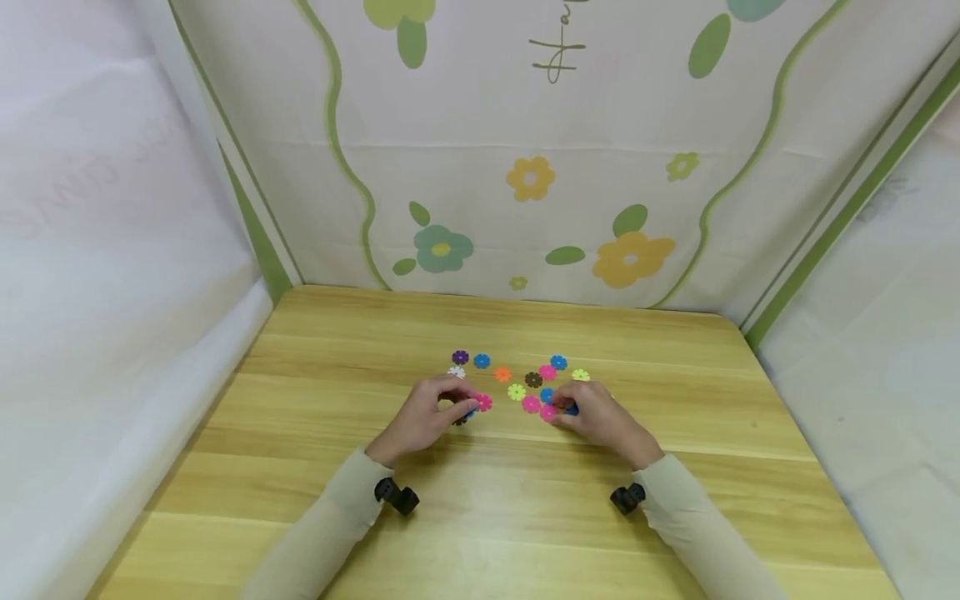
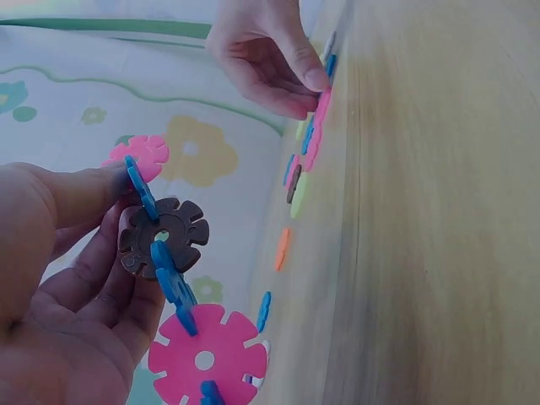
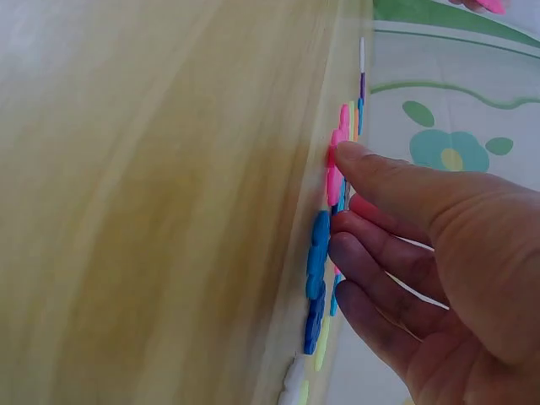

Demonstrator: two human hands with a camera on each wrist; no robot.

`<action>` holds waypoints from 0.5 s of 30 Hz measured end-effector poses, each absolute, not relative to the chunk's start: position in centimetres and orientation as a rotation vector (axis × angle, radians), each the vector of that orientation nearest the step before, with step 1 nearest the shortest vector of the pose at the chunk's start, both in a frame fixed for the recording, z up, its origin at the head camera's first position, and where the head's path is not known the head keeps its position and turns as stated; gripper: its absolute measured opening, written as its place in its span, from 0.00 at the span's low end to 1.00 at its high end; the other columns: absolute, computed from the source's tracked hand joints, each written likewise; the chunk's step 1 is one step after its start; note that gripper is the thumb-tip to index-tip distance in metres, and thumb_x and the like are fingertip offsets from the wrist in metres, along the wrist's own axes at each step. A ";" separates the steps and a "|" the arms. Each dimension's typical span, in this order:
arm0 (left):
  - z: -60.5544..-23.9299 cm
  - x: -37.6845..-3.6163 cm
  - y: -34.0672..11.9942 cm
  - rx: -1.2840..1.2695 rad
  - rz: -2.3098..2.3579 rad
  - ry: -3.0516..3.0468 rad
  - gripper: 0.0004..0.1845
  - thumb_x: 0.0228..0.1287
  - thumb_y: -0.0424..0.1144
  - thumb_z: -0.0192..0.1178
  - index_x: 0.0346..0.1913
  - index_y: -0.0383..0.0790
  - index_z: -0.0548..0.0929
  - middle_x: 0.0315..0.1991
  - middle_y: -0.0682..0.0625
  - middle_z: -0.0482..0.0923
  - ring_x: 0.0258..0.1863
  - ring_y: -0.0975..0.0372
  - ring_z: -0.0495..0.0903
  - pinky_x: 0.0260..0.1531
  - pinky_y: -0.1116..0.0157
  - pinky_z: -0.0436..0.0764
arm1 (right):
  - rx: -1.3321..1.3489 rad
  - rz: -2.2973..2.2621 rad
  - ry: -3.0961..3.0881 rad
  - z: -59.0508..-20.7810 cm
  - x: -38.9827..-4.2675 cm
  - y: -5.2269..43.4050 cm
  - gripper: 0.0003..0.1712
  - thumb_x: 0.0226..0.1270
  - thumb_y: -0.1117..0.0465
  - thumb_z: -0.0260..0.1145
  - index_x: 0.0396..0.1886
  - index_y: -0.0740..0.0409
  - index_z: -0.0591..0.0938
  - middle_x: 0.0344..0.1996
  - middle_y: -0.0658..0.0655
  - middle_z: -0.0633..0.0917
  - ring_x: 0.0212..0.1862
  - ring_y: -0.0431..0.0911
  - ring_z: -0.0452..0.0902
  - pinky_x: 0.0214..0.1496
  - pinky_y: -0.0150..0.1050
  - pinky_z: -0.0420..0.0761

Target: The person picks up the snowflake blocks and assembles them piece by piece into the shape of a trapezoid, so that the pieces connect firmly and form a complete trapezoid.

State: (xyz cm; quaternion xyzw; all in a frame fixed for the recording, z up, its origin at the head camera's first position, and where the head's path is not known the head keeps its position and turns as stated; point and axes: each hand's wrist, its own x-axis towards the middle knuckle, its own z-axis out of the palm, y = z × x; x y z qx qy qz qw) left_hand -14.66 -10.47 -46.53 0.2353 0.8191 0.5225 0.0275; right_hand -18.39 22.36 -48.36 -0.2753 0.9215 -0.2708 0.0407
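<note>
Many flower discs [image 1: 517, 391], wooden table [image 1: 675, 500], floral backdrop [image 1: 630, 167]

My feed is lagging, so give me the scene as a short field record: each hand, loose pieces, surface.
left hand: holds a cluster of slotted plastic flower discs, a brown disc joined with blue and pink ones
right hand: fingers on a pink plastic flower disc lying on the table
loose pieces: coloured flower discs lying flat between the hands
surface: light wooden table

You see a wooden table [image 1: 315, 433], a flower-print backdrop cloth [image 1: 480, 200] behind it, white side sheets [image 1: 105, 250], green border strips [image 1: 258, 242] at your corners.
</note>
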 end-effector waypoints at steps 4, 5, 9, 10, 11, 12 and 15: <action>-46.6 -14.7 -10.3 0.719 1.624 2.526 0.07 0.77 0.41 0.64 0.49 0.46 0.90 0.44 0.52 0.89 0.44 0.60 0.86 0.42 0.68 0.86 | -0.808 -0.852 2.778 -48.3 -18.7 22.1 0.09 0.66 0.61 0.78 0.43 0.58 0.90 0.38 0.50 0.90 0.38 0.37 0.83 0.43 0.32 0.87; -46.7 -14.7 -10.3 0.719 1.625 2.522 0.07 0.77 0.41 0.65 0.49 0.46 0.90 0.44 0.52 0.89 0.44 0.60 0.86 0.42 0.68 0.86 | -0.794 -0.862 2.763 -48.2 -18.7 22.0 0.09 0.66 0.61 0.78 0.43 0.58 0.90 0.38 0.50 0.90 0.38 0.37 0.83 0.43 0.32 0.86; -46.9 -14.8 -10.1 0.725 1.631 2.501 0.07 0.77 0.41 0.65 0.49 0.46 0.90 0.44 0.51 0.88 0.43 0.61 0.85 0.43 0.68 0.86 | -0.726 -0.894 2.710 -47.8 -19.0 21.8 0.10 0.65 0.63 0.79 0.44 0.59 0.90 0.37 0.50 0.90 0.37 0.37 0.83 0.42 0.30 0.85; -46.9 -14.8 -10.0 0.725 1.629 2.496 0.07 0.77 0.41 0.65 0.49 0.46 0.90 0.44 0.51 0.88 0.43 0.61 0.85 0.43 0.68 0.86 | -0.710 -0.904 2.698 -47.7 -19.0 21.8 0.10 0.64 0.63 0.79 0.44 0.59 0.90 0.37 0.50 0.89 0.37 0.37 0.83 0.42 0.30 0.85; -47.0 -14.8 -10.0 0.728 1.629 2.494 0.07 0.77 0.41 0.64 0.49 0.46 0.90 0.45 0.51 0.89 0.43 0.61 0.85 0.43 0.68 0.86 | -0.709 -0.909 2.688 -47.6 -19.0 21.8 0.10 0.64 0.64 0.80 0.44 0.60 0.90 0.36 0.51 0.89 0.37 0.37 0.82 0.42 0.30 0.85; -47.0 -14.9 -10.0 0.727 1.628 2.493 0.07 0.77 0.41 0.64 0.49 0.46 0.90 0.45 0.51 0.89 0.43 0.61 0.85 0.43 0.68 0.86 | -0.703 -0.909 2.681 -47.5 -19.1 21.8 0.11 0.63 0.64 0.80 0.44 0.60 0.90 0.36 0.50 0.89 0.37 0.38 0.82 0.42 0.31 0.85; -47.0 -14.9 -9.9 0.713 1.621 2.495 0.07 0.77 0.41 0.64 0.49 0.46 0.90 0.45 0.52 0.89 0.44 0.61 0.86 0.43 0.67 0.86 | -0.707 -0.901 2.661 -47.3 -19.2 21.9 0.10 0.62 0.64 0.80 0.43 0.59 0.91 0.35 0.49 0.89 0.36 0.38 0.81 0.41 0.31 0.84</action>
